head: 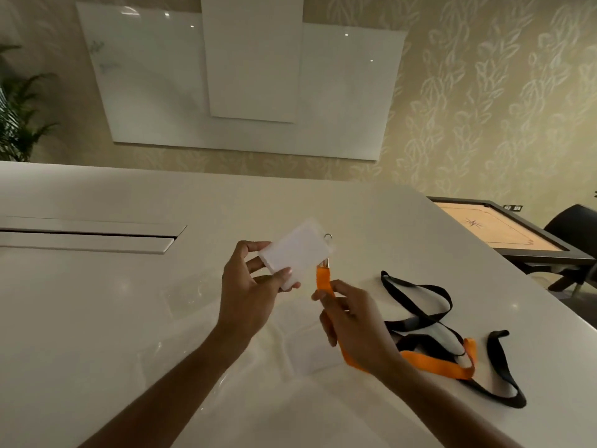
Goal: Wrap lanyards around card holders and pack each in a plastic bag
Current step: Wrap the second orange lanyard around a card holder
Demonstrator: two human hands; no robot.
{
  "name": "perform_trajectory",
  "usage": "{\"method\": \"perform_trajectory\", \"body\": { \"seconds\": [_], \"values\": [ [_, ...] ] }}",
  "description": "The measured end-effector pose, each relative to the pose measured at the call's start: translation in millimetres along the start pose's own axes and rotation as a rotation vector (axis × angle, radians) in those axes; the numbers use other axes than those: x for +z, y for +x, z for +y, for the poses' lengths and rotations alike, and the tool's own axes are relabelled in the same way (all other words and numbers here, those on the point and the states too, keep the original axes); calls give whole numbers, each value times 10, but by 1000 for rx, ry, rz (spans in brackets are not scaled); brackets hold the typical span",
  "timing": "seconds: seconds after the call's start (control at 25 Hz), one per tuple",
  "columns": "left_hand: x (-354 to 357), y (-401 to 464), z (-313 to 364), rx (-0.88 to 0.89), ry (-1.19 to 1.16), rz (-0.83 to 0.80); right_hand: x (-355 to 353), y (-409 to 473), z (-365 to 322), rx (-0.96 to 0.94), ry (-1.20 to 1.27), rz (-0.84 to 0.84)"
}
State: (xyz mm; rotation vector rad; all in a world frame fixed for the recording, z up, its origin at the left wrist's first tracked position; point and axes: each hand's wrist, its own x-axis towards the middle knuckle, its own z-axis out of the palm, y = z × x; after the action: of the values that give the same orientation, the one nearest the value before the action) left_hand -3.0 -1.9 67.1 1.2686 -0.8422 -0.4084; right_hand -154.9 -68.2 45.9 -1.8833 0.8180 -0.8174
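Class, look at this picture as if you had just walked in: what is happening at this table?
A person holds a white card holder up in the left hand and pinches its orange lanyard in the right hand, just below the clip. No wrapping shows yet: the orange strap trails loose down onto the white table. To the right, black lanyards lie in a tangle. Clear plastic bags seem to lie under the hands, though they are hard to make out.

My glossy white desk (97, 318) has a long recessed slot (87, 236) at its far left. To my right, black lanyards (429, 315) lie tangled on it, with an orange lanyard (445, 363) trailing across them.
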Motion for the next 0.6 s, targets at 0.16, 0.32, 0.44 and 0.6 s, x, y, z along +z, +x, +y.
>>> {"method": "perform_trajectory", "body": {
  "seconds": [0.16, 0.32, 0.44, 0.6],
  "values": [
    [67, -9, -198, 436, 497, -44, -102, 64, -272, -145, -229, -101],
    [-12, 48, -251, 508, 728, -254, -440, 217, -573, -245, -214, -150],
    [-40, 46, -143, 449, 619, -450, -680, 424, -642, -259, -224, -178],
    [-87, 95, 93, 228, 338, -684, -857, 654, -605, -285, -176, -215]
  ]
}}
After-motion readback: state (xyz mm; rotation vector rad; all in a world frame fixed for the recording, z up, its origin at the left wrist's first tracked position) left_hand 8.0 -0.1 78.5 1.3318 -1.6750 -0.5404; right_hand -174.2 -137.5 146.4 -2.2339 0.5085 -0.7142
